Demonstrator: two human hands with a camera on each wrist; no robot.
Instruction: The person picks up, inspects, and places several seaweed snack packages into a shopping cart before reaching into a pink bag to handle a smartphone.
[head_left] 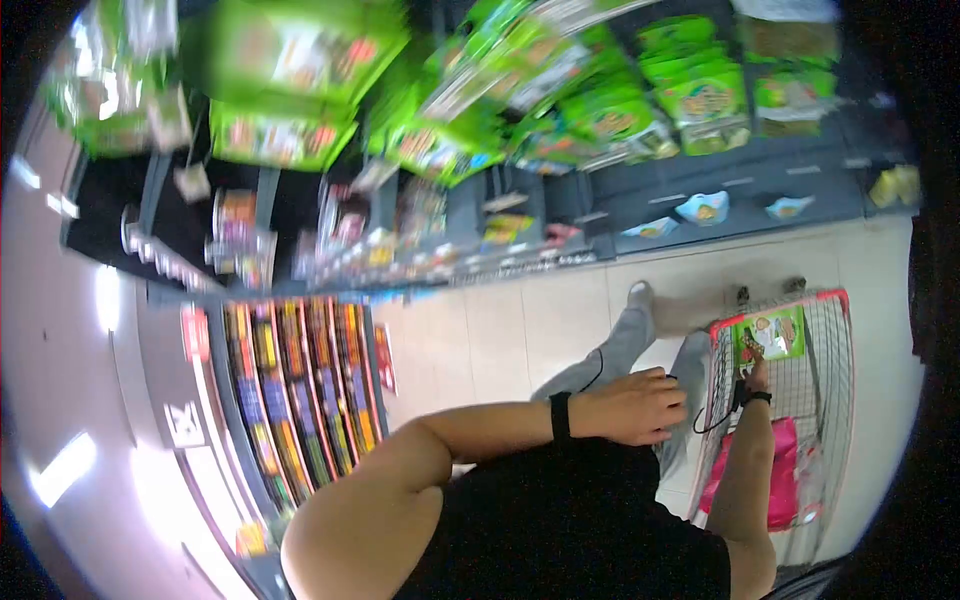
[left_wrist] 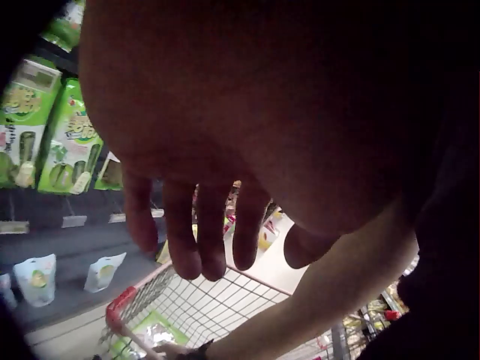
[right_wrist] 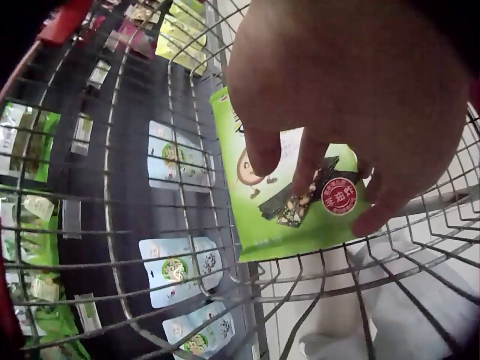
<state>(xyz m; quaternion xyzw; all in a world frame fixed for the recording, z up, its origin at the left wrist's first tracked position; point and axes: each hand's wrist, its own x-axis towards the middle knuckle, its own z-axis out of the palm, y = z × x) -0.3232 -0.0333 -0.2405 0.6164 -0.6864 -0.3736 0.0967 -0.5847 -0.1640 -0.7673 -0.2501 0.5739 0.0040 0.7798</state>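
A green snack packet [right_wrist: 281,232], printed with dark strips and nuts and a red round badge, rests against the wire inside a shopping cart [head_left: 848,380]. My right hand [right_wrist: 352,97] reaches into the cart, its spread fingers [right_wrist: 264,154] touching the front of that packet. In the head view the right hand [head_left: 757,378] overlaps the packet's lower edge. My left hand [head_left: 635,405], wearing a black wrist band, hangs before the body and holds nothing. In the left wrist view its fingers [left_wrist: 212,240] droop loosely above the cart.
A pink bag [head_left: 780,470] lies in the cart's near end. Green packets [head_left: 610,115] hang along a dark shelf unit, with pale blue pouches [head_left: 703,208] on its lowest shelf. Another filled shelf [head_left: 300,390] stands to the left, on a tiled floor [head_left: 495,335].
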